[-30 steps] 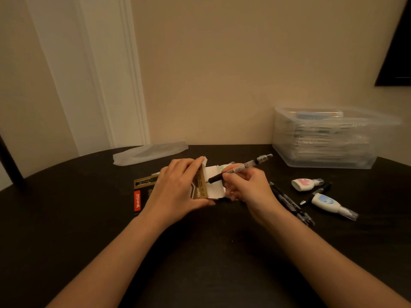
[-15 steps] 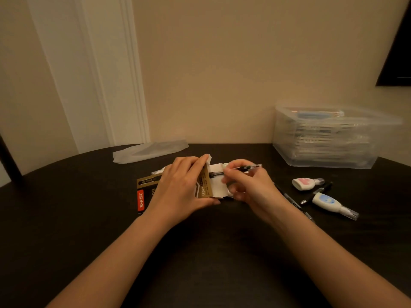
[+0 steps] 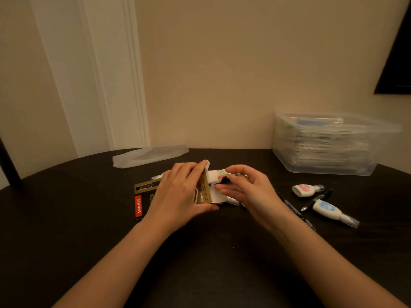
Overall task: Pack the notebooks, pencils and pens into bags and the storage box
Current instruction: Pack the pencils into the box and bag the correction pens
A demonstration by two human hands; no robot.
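left hand (image 3: 178,192) grips carton (image 3: 201,195), fingers curled round it. right hand (image 3: 246,190) fingers loosely straight, touching pen (image 3: 224,180) end; pen mostly inside carton. storage box (image 3: 329,143) part filled; loose pens (image 3: 321,196) on table (image 3: 200,252) not yet packed.

dark surface (image 3: 66,218), curved near edge, far edge against the wall. far right: clear storage box (image 3: 329,147), contents blurred. far centre-left: flat translucent plastic bag (image 3: 149,155). centre: gold-and-black pen carton (image 3: 144,196) with a red label. right: pink-marked white dispenser (image 3: 304,189), blue-marked white dispenser (image 3: 327,208), one black pen (image 3: 318,200) between them; further black pens (image 3: 289,207) just beside.
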